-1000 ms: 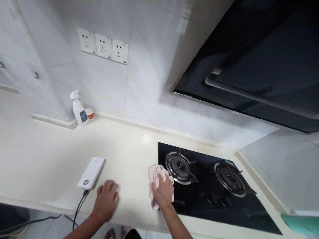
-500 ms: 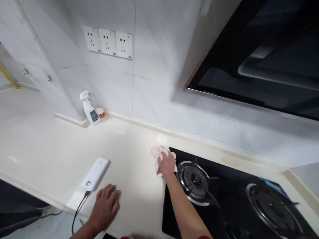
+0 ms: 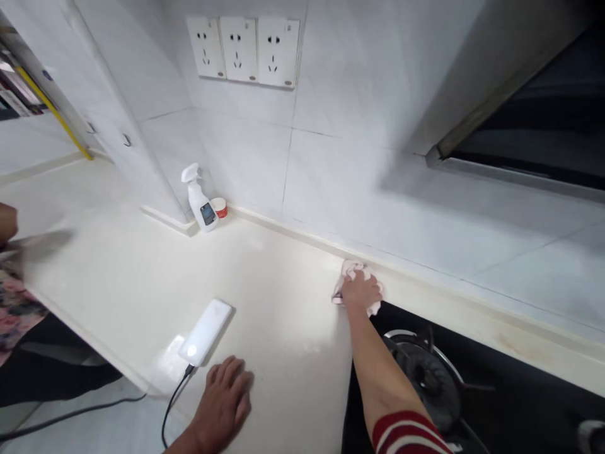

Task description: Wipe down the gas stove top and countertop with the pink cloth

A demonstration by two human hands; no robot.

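Observation:
A pale pink cloth [image 3: 352,270] is bunched under my right hand [image 3: 362,291], whose fingers press it to the counter by the back ledge, at the far left corner of the black gas stove [image 3: 510,372]. My left hand [image 3: 225,397] lies palm down on the cream countertop [image 3: 283,353], fingers stretched out and holding nothing. Just beyond its fingertips is a white power bank [image 3: 207,332] with a black cable [image 3: 176,394] plugged into its near end.
A white spray bottle [image 3: 202,200] and a small red-and-white cup [image 3: 220,207] stand in the wall corner. Wall sockets [image 3: 239,50] are above. The dark range hood [image 3: 539,132] juts out at upper right. Another person [image 3: 19,309] in floral clothing stands at the left edge.
My right hand has slid the cloth along the stove's corner toward the back ledge. The view has turned left, and another person now shows at the left edge. My left hand stays flat.

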